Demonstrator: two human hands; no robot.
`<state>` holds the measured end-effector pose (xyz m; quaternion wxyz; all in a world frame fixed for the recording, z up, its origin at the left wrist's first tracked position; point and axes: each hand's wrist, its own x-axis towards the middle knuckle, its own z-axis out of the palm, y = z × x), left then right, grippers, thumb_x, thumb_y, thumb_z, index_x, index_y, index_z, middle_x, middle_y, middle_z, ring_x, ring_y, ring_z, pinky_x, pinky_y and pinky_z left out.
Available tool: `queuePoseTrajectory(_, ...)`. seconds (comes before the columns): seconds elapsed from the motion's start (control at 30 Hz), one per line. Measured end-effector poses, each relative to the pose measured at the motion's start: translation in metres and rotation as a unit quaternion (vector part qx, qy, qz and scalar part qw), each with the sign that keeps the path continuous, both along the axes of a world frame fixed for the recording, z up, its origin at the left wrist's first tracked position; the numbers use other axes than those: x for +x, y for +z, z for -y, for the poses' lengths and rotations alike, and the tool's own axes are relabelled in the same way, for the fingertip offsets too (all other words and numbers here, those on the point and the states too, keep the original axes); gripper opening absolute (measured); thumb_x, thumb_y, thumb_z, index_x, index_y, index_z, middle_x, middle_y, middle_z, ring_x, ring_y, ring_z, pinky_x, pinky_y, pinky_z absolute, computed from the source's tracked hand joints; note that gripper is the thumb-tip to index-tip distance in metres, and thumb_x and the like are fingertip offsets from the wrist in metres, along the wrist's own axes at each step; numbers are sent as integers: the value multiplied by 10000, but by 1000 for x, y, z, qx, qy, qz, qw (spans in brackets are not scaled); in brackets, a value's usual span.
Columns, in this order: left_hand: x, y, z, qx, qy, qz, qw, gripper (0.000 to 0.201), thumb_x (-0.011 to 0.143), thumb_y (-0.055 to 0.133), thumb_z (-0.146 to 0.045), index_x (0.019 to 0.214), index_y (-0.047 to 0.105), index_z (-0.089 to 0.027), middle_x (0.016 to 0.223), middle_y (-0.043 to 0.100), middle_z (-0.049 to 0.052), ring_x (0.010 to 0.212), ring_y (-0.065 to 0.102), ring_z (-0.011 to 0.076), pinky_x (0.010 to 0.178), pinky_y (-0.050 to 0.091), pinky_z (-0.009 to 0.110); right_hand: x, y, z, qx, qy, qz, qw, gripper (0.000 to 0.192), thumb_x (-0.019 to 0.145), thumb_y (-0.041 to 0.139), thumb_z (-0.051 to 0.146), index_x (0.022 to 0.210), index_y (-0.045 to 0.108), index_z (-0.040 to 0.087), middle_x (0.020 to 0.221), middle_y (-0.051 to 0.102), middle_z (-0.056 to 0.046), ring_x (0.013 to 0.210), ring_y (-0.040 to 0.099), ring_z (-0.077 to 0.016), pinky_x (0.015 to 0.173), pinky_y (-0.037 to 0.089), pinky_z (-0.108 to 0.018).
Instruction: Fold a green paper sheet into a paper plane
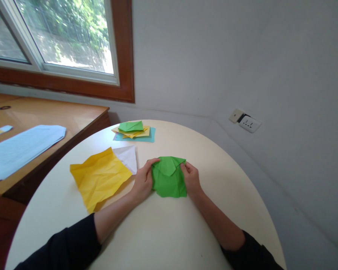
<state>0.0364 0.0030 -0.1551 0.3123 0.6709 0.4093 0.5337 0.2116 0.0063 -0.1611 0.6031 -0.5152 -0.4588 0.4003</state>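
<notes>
A green sheet of paper (pixel 169 183) is held between both hands above the round table, its top edge folded down in a flap. My left hand (pixel 143 181) grips its left edge, thumb and fingers closed at the upper corner. On the other side, my right hand (pixel 192 179) pinches the upper right corner. Left of my left hand lies a creased yellow sheet of paper (pixel 103 176), which partly covers a white sheet of paper (pixel 128 157).
The round white table (pixel 163 240) stands against the wall. At its far side is a stack of folded papers (pixel 133 130) in green, yellow and blue. A wooden desk (pixel 81 112) on the left carries printed sheets (pixel 25 148) and scissors (pixel 0 109).
</notes>
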Motion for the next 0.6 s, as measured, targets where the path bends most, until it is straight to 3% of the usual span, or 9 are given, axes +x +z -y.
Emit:
queuePoseTrajectory(0.23, 2, 5, 0, -53, 49, 31, 997, 293, 860, 355, -243, 1055, 561, -173, 1026, 634, 61, 988, 570, 180, 880, 433, 305, -1, 0, 0, -52, 23, -102, 993, 333, 576, 688, 491, 649, 588, 183, 538, 581, 8, 491, 494, -148, 491, 394, -277)
queuePoseTrajectory(0.47, 1, 2, -3, -86, 20, 51, 995, 326, 820, 408, -254, 1080, 578, -153, 1118, 630, 87, 1067, 554, 208, 966, 397, 371, 6, 3, -1, -47, -5, -42, 998, 220, 642, 609, 337, 540, 478, 192, 442, 426, 72, 421, 359, -87, 419, 289, -224)
queuePoseTrajectory(0.57, 1, 3, -3, -90, -8, 51, 995, 350, 764, 458, -208, 1089, 580, -159, 1134, 629, 79, 1078, 552, 211, 983, 387, 374, 10, 1, -5, -12, 18, -37, 999, 124, 612, 617, 260, 647, 517, 196, 567, 547, 55, 512, 480, -106, 492, 375, -226)
queuePoseTrajectory(0.6, 1, 3, -3, -90, -11, 48, 995, 358, 751, 471, -198, 1088, 583, -161, 1131, 632, 75, 1075, 554, 210, 984, 387, 370, 11, 0, -6, 3, 31, -39, 999, 176, 591, 631, 235, 743, 548, 201, 667, 606, 34, 593, 541, -124, 550, 416, -237)
